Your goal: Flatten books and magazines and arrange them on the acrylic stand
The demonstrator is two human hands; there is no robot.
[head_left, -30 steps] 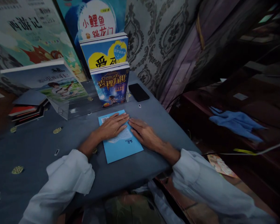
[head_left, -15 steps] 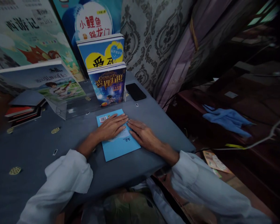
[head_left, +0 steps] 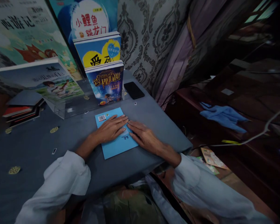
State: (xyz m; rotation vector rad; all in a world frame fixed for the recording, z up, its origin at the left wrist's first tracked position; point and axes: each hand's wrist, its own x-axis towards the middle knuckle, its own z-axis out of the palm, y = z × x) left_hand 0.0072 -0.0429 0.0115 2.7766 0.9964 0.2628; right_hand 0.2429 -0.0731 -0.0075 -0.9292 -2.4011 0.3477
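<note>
A light blue book (head_left: 118, 148) lies flat on the grey-blue tablecloth, with a barcode at its upper left corner. My left hand (head_left: 112, 128) rests flat across the book's middle, fingers stretched out to the right. My right hand (head_left: 143, 135) lies on the book's right edge, its fingers extended and pointing up and left. The fingertips of both hands are close together near the book's upper right part. Neither hand grips anything. Part of the cover is hidden under the hands.
Behind the book, a dark blue book (head_left: 106, 84) and a yellow-blue one (head_left: 100, 54) stand upright. A black phone (head_left: 134, 90) lies to their right. An open-angled clear stand holds a book (head_left: 58, 85) at left, beside stacked books (head_left: 23, 109). A blue cloth (head_left: 224, 115) lies at right.
The whole view has shifted slightly, so the standing books appear a little further left. Both hands stay flat on the blue book, almost unmoved.
</note>
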